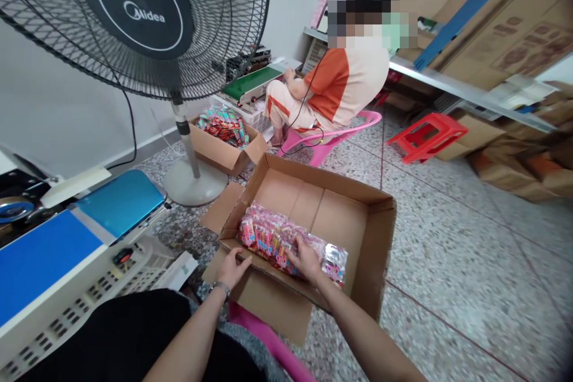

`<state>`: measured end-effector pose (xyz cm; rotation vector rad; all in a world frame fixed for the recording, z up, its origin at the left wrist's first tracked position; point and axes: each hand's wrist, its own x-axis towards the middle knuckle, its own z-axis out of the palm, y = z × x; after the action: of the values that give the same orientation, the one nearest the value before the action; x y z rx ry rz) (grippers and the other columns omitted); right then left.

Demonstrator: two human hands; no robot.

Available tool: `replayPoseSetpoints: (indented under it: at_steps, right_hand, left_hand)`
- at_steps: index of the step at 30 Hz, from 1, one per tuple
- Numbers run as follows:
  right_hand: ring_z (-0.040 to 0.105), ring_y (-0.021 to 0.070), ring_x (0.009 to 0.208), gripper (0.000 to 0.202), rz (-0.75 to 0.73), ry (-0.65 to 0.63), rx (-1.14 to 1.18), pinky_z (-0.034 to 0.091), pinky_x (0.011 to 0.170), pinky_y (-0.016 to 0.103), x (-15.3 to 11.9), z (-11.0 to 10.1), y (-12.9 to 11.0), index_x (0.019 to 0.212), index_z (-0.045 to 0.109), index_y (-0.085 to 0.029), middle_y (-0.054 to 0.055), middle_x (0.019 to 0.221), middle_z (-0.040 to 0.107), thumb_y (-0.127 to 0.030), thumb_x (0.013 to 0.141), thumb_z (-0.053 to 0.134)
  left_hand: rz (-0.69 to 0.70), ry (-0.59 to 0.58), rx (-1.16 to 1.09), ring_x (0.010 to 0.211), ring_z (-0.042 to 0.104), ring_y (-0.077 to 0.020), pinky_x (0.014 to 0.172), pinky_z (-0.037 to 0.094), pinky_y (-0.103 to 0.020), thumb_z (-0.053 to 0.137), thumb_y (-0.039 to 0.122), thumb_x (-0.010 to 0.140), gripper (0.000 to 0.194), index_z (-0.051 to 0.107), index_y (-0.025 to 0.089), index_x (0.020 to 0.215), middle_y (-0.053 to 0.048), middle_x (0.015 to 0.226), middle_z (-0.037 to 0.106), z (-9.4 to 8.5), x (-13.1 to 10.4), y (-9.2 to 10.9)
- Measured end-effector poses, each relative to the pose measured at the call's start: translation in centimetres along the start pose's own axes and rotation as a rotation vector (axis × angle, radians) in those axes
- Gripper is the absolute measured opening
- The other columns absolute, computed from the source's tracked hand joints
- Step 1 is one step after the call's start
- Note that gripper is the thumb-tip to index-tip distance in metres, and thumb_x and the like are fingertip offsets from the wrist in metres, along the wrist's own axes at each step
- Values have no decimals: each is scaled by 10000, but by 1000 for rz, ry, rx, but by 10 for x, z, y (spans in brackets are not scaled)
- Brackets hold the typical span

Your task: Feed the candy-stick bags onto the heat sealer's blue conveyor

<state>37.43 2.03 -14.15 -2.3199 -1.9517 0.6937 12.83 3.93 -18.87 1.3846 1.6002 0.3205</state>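
Observation:
A cardboard box [342, 215] stands open in front of me. Along its near side lies a row of small pink, shiny packets [273, 236], packed upright against each other. One silvery packet [335, 255] lies tilted at the right end of the row. My right hand [307, 259] reaches into the box and rests on the packets, thumb and fingers apart. At the near left rim is my left hand [233, 270], its thumb and index finger spread beside the box edge and nothing visible between them. A near flap [273, 304] hangs outward below.
A standing fan [192, 155] rises behind the box at left. Near it, another carton [215, 149] holds colourful packets. A blue conveyor belt [45, 268] runs at left. A person [329, 89] sits on a pink chair [353, 125]; a red stool [425, 134] stands farther right.

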Motion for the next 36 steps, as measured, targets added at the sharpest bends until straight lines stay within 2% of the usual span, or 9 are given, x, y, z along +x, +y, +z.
replayPoseSetpoints:
  at_steps: [5,9,12,15,18,22,28,33,36]
  right_hand:
    - [610,238,849,618,41,-11,34,417,685,278,21,-2,-5,1277,369,-192,74,928,649,-452,750,559]
    - [579,241,967,531,-37,-55,81,421,781,293,38,0,-2,1197,489,-193,79,1074,621,-424,731,597]
    - [578,228,964,468,-65,-56,99,426,796,294,42,2,-1,1157,525,-184,73,1080,619,-382,738,592]
    - [598,214,891,407,-58,-28,112,441,761,289,37,2,2,1130,537,-183,62,1000,643,-357,763,554]
    - [608,214,804,399,-17,56,143,453,721,298,26,-4,10,1113,537,-182,55,935,654,-383,768,527]
    - [601,228,840,417,-24,146,206,452,749,307,10,-22,25,1092,534,-181,65,965,651,-423,753,520]
    - [603,209,745,433,-60,147,277,467,695,290,-4,-45,31,1057,538,-175,51,885,658,-482,754,501]
    - [614,223,765,420,-85,219,249,475,719,309,-8,-35,24,1055,558,-177,62,890,665,-460,748,511]
    - [614,234,813,417,-157,290,281,482,739,328,-15,-20,19,1035,568,-149,90,937,658,-453,754,517]
  left_hand:
    - [-4,3,3,690,594,-185,639,415,-270,539,446,724,438,564,158,1053,-25,690,609,2,1,-1]
    - [-8,-1,4,625,583,-177,586,409,-263,533,444,728,418,575,171,1042,-11,643,600,1,0,-1]
    - [6,-3,11,645,589,-182,590,411,-263,520,443,736,430,567,171,1066,-14,658,605,0,-2,0]
    - [28,-9,30,694,598,-191,622,411,-266,502,433,750,451,547,170,1113,-29,697,615,-1,-3,2]
    - [40,-23,49,709,600,-196,636,406,-267,481,427,764,463,536,158,1137,-39,702,616,-1,-1,2]
    - [53,-36,48,687,602,-194,616,401,-266,457,420,780,488,508,146,1180,-42,690,621,0,1,2]
    - [105,-23,44,728,609,-193,646,404,-266,447,473,779,482,527,187,1159,-45,746,647,-7,-3,14]
    - [73,48,87,809,611,-208,691,396,-273,415,531,786,411,628,202,909,-71,812,670,-14,-6,23]
    - [9,92,117,810,612,-203,696,390,-270,434,463,803,336,637,196,834,-77,812,675,-14,-5,22]
